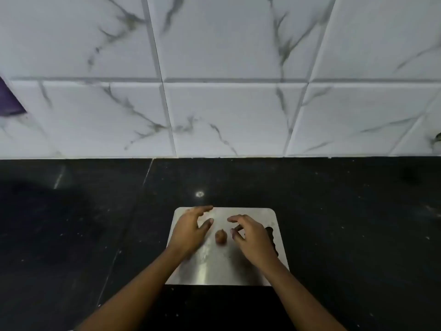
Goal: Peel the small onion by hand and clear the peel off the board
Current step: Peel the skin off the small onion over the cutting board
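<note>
Small onion lies mid-board on the steel board, skin apparently still on, touched by neither hand. Left hand hovers just beside it, fingers spread. Right hand has fingers loosely curled; whether it pinches anything, cannot tell. The flanking hands likely ready a two-handed pickup.

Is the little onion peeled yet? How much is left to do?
Nothing looks done yet: the onion lies on the metal board with its brown skin on, and no loose peel shows. In hand: the left hand and right hand are either side of it, neither with a grip on it. Left: all the peeling, then clearing the peel.
</note>
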### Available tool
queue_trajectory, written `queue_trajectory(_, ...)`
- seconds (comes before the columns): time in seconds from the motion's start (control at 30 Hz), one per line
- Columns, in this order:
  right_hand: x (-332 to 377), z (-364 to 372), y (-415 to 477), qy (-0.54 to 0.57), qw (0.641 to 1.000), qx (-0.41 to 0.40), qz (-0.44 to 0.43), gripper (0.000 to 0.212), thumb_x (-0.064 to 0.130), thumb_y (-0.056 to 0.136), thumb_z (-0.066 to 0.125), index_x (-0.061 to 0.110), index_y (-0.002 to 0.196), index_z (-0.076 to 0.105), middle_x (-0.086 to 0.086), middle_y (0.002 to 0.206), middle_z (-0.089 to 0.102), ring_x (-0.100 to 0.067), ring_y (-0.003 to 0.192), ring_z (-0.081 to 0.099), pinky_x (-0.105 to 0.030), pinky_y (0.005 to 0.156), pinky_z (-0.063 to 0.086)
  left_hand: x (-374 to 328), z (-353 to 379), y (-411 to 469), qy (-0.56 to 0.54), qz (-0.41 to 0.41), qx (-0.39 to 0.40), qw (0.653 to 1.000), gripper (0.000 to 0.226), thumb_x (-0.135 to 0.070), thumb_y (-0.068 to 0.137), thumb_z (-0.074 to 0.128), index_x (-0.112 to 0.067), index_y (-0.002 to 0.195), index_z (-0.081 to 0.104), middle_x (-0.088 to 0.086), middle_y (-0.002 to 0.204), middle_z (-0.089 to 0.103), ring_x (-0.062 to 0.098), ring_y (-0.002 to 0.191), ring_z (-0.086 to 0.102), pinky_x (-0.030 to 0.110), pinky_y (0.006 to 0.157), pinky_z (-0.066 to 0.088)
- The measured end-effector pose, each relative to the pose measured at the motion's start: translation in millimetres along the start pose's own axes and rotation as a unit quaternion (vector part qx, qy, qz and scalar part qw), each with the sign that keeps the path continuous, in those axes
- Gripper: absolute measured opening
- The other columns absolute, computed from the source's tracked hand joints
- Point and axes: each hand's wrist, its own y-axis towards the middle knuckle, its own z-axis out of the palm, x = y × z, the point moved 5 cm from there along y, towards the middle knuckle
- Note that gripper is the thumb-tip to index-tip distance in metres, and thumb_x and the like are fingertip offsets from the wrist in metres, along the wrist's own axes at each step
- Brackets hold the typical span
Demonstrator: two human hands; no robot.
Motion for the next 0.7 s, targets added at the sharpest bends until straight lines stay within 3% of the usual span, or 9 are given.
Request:
queue_trajectory(0.1, -12.5, 17.5, -1.1, -0.001, 0.999, 0.034, 0.029, 0.033, 0.01, 0.085, 0.059, 0.021, 0.117, 0.058, 0.004, 0.118, 0.06, -0.007, 0.091, 0.058, -0.012, 0.082, 0.043, 11.9, 19.6, -11.8, -0.011, -0.053, 0.08, 0.995, 0.043, -0.024, 0.087, 0.064, -0.025, 0.129, 0.056, -0.005, 0.126, 0.058, 0.007, 0.106, 0.054, 0.012, 0.084, 0.041)
queue_trajectory(0.27, -20.0, 31.6, 2.2, 0.016, 0.998, 0.044, 0.031, 0.037, 0.007, 0.08, 0.063, 0.019, 0.115, 0.059, 0.001, 0.112, 0.064, -0.006, 0.088, 0.058, 0.0, 0.076, 0.036, 16.0, 34.9, -16.6, 0.023, -0.036, 0.112, 0.993, 0.049, -0.028, 0.084, 0.067, -0.026, 0.132, 0.053, -0.007, 0.119, 0.063, 0.014, 0.1, 0.053, 0.026, 0.087, 0.044)
queue_trajectory(0.37, -23.1, 33.9, 6.2, 0.041, 0.998, 0.036, 0.04, 0.034, 0.009, 0.079, 0.066, 0.019, 0.11, 0.061, 0.001, 0.106, 0.068, -0.008, 0.09, 0.062, -0.007, 0.079, 0.043, 10.4, 39.0, -11.1, 0.021, -0.03, 0.126, 0.991, 0.039, -0.024, 0.085, 0.066, -0.026, 0.124, 0.06, -0.005, 0.112, 0.065, 0.015, 0.097, 0.053, 0.027, 0.085, 0.045)
queue_trajectory(0.43, -23.5, 31.5, 8.0, 0.073, 0.995, 0.031, 0.053, 0.03, 0.007, 0.078, 0.067, 0.018, 0.106, 0.062, 0.0, 0.101, 0.07, -0.006, 0.086, 0.064, -0.01, 0.078, 0.047, 11.0, 38.3, -6.7, -0.016, -0.056, 0.123, 0.991, 0.034, -0.022, 0.084, 0.068, -0.024, 0.118, 0.065, -0.003, 0.109, 0.067, 0.013, 0.092, 0.06, 0.023, 0.082, 0.048)
queue_trajectory(0.5, -21.9, 23.1, 9.1, 0.112, 0.991, 0.02, 0.066, 0.027, 0.008, 0.079, 0.069, 0.018, 0.104, 0.063, 0.003, 0.098, 0.07, -0.003, 0.084, 0.064, -0.011, 0.076, 0.049, 10.4, 35.1, -5.7, -0.102, -0.108, 0.124, 0.981, 0.03, -0.018, 0.085, 0.068, -0.019, 0.115, 0.067, 0.0, 0.106, 0.069, 0.003, 0.075, 0.062, 0.014, 0.067, 0.048)
queue_trajectory(0.57, -17.5, 10.7, 10.1, 0.154, 0.985, 0.01, 0.075, 0.026, 0.011, 0.079, 0.07, 0.021, 0.102, 0.064, 0.008, 0.096, 0.069, -0.003, 0.086, 0.065, -0.013, 0.078, 0.051, 5.9, 33.3, -7.5, -0.239, -0.163, 0.137, 0.947, 0.022, -0.015, 0.088, 0.064, -0.015, 0.109, 0.069, 0.004, 0.101, 0.071, 0.002, 0.066, 0.061, 0.014, 0.058, 0.046)
queue_trajectory(0.7, -3.0, -13.4, 9.8, 0.227, 0.971, 0.01, 0.079, 0.022, 0.011, 0.08, 0.069, 0.026, 0.096, 0.066, 0.012, 0.093, 0.07, 0.001, 0.088, 0.065, -0.012, 0.076, 0.05, -5.5, 29.9, -13.7, -0.427, -0.272, 0.148, 0.849, 0.021, -0.028, 0.085, 0.061, -0.015, 0.096, 0.071, 0.002, 0.095, 0.071, 0.015, 0.085, 0.064, 0.024, 0.069, 0.05)
